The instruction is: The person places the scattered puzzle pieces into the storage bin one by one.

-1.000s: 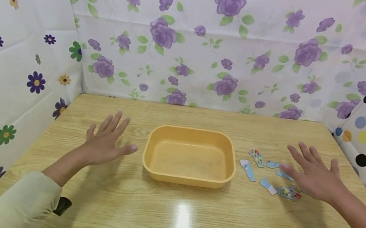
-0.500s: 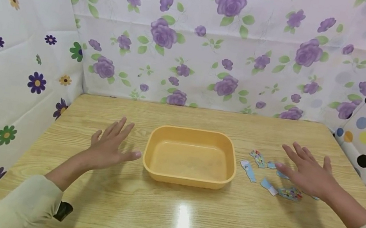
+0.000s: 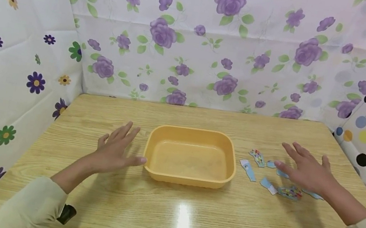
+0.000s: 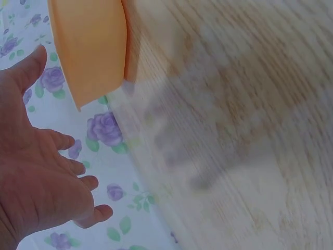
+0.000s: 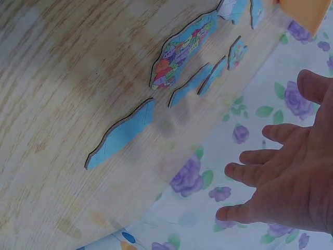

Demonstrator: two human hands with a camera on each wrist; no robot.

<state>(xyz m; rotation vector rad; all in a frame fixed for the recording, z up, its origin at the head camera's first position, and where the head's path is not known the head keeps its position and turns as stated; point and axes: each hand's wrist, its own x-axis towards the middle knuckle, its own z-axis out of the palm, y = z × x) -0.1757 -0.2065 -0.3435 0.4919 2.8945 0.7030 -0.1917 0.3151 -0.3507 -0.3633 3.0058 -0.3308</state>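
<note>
While right hand (image 3: 310, 173) hovers, blue pieces (image 3: 248, 170) nearby, print (image 5: 183, 50) (unreadable)

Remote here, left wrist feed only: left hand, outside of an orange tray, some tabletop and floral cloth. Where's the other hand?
Observer: Head view has the right hand off to the right of the tray.
Operator: Holding anything?
Observer: No, the right wrist view shows its fingers stretched out with nothing in them.
Operator: Any loose parts on the table?
Observer: Yes, a scattered group of flat, light-blue pieces, some with multicoloured patches, lies on the table to the right of the tray.
</note>
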